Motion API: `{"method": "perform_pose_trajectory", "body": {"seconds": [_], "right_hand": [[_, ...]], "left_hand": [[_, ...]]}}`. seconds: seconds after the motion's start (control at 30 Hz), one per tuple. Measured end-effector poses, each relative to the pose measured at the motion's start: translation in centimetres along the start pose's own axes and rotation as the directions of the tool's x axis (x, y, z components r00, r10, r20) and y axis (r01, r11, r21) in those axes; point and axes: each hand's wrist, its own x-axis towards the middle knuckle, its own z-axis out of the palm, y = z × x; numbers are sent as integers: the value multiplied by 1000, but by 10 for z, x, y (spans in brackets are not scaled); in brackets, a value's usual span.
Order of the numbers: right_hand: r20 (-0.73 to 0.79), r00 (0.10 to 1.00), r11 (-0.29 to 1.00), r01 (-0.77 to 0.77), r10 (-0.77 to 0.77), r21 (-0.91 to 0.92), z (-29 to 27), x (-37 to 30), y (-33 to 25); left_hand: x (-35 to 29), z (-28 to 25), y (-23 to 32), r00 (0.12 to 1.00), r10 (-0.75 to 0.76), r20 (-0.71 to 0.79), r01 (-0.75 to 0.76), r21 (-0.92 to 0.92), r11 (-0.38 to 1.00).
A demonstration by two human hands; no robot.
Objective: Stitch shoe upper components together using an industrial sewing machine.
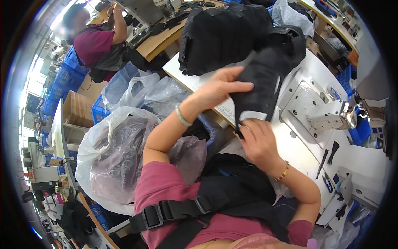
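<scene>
A dark black fabric piece [261, 85] stretches from the heap on the white table toward me. My left hand [219, 88] grips its left edge, with the thumb on top and the other fingers partly hidden or blurred. At the near end my right hand [259, 143] pinches the corner, its fingertips closed on the cloth. A white patch [253, 115] shows on the piece just above those fingers. Behind it lies a bulky stack of black fabric pieces [224, 37]. To the right stands a white sewing machine [317, 114].
Large clear plastic bags [116, 162] bulge at my left, beside a cardboard box [78, 108] and blue crates [68, 76]. Black strips [327, 159] and small snips [328, 182] lie on the white tabletop [302, 155] at right. Another person [97, 43] works at a far-left table.
</scene>
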Motion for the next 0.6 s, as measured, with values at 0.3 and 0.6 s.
{"method": "perform_pose_trajectory", "body": {"seconds": [0.3,0.6], "right_hand": [[16,988,906,149,-156,-396,182,103,16],[88,995,816,92,-50,-570,224,141,-9]], "left_hand": [[-42,-206,36,897,326,-300,-300,132,945],[-28,-244,36,907,158,-390,-67,237,969]]}}
